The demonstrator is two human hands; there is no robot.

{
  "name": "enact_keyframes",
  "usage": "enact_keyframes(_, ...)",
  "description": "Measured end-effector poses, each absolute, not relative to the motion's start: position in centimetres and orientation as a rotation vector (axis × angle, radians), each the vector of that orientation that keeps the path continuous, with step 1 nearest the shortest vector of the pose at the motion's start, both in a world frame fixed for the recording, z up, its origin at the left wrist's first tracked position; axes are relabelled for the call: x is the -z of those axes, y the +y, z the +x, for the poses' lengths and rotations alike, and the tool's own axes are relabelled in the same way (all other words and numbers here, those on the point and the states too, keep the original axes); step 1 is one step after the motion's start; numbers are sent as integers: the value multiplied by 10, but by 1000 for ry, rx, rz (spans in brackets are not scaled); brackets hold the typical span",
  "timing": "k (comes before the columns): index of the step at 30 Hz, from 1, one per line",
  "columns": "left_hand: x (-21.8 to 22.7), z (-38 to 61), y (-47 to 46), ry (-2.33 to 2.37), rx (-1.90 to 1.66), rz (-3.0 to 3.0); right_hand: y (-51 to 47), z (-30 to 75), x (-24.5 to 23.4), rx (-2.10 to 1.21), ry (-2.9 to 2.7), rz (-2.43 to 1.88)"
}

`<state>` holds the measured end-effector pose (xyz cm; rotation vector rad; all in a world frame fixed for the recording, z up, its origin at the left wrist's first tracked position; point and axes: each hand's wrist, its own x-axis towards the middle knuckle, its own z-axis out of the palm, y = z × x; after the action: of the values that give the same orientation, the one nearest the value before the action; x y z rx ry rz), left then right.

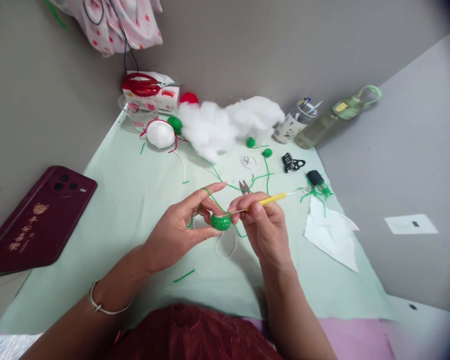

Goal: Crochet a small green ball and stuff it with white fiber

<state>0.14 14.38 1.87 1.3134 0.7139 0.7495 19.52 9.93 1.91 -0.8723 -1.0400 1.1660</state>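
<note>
My left hand [183,220] pinches a small round piece of green crochet [220,222] between thumb and fingers. Green yarn [214,198] loops over its raised index finger. In my right hand [266,225] is a crochet hook [272,199] with a yellow handle. The hook's thin metal shaft points left, its tip at the upper edge of the crochet piece. A loose white strand [227,256] hangs below the piece. Just beyond my right fingers, scissor blades [243,186] show on the table; the rest of that tool is hidden.
White stuffing [225,125] is heaped at the back, beside a white yarn ball [160,134] and a green one [175,124]. Red scissors [144,85] lie on a tissue pack. A bottle [330,117], pen holder [295,121], hair claw [292,163] and paper [332,232] are rightward; a phone [41,215] is left.
</note>
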Motion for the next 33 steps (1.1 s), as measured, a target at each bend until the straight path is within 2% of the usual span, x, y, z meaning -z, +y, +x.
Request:
enact_keyframes(8,-16,-1,147,716,-718,1404,98,200,-21,-1198,-1099,-868)
enact_keyframes(21,-15,3,147,734,-715,1514,89,213,-42,-789,-1705,-1126)
enact_keyframes(28,-15,7,143,803,-775,1249,89,206,-25,-418,-1834,-1044)
enact_keyframes(33,-15,15,133,833,-941,1090,86,193,-16,85,-1904,-1125)
